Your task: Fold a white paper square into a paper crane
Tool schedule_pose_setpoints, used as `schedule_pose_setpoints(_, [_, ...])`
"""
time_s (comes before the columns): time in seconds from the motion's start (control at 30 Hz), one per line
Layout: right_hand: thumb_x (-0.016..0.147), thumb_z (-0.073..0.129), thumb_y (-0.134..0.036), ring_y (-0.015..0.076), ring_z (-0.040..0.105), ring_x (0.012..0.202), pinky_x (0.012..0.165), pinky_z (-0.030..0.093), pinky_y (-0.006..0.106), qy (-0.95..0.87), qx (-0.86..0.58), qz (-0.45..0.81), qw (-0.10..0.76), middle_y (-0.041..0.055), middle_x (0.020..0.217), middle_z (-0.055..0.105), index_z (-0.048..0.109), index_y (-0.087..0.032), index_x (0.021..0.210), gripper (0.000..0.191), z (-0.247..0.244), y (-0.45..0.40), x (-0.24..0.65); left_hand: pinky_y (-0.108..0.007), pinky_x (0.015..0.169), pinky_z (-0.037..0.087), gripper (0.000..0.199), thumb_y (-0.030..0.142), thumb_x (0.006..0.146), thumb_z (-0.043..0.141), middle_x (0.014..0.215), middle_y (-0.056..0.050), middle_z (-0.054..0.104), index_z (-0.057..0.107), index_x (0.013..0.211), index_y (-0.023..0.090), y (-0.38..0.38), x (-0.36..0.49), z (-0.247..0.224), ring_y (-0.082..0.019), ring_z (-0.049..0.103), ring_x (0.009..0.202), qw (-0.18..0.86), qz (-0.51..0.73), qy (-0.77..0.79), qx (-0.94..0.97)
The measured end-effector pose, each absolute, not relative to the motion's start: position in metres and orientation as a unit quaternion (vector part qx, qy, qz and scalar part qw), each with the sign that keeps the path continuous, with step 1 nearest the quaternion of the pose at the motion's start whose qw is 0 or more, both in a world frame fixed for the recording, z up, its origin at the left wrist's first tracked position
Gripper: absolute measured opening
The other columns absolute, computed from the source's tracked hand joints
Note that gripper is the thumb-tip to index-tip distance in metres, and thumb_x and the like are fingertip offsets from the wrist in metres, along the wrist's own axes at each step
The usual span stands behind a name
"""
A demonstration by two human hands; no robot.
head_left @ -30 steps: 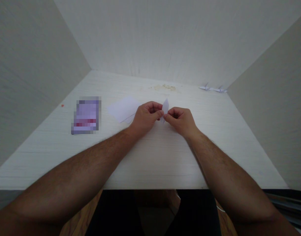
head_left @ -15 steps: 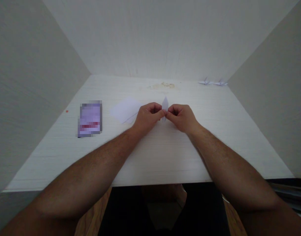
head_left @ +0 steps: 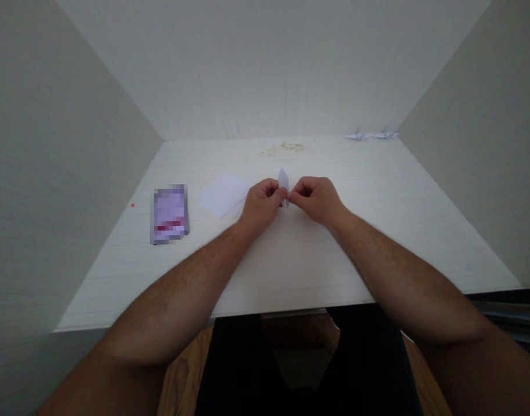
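A small folded piece of white paper stands upright between my hands, narrow with a pointed top. My left hand pinches it from the left, thumb across its lower part. Closed in a pinch, my right hand has its thumb and fingertip at the paper's right edge. My fingers hide part of the lower folds. Just left of my left hand, loose white paper sheets lie on the table, partly covered by that hand.
A blurred purple rectangular item lies on the white table at left, with a small red speck beside it. Folded white paper figures sit at the back right corner. Walls enclose the back and both sides.
My view has shifted and tilted slightly. My right hand's fingertips have drawn a little to the right, away from my left thumb. The folded paper remains in my left hand.
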State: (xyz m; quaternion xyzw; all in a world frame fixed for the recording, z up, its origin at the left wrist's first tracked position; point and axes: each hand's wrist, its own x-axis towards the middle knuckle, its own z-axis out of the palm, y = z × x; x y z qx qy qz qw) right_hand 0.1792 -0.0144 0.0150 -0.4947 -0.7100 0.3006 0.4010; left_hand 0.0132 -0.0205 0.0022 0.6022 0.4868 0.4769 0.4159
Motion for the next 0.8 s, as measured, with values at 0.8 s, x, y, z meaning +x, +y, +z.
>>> schedule_pose_setpoints(0.8, [0.072, 0.075, -0.032, 0.0093, 0.045, 0.055, 0.051, 0.033, 0.026, -0.656, -0.445, 0.362, 0.491, -0.0036, 0.056, 0.057, 0.056, -0.019, 0.060, 0.025, 0.0109, -0.0096, 0.1814, -0.024, 0.057, 0.039, 0.040, 0.056, 0.079, 0.073, 0.068, -0.003, 0.069, 0.069, 0.073, 0.017, -0.0292, 0.0178, 0.0039, -0.010, 0.053, 0.059, 0.372, 0.455, 0.474, 0.655])
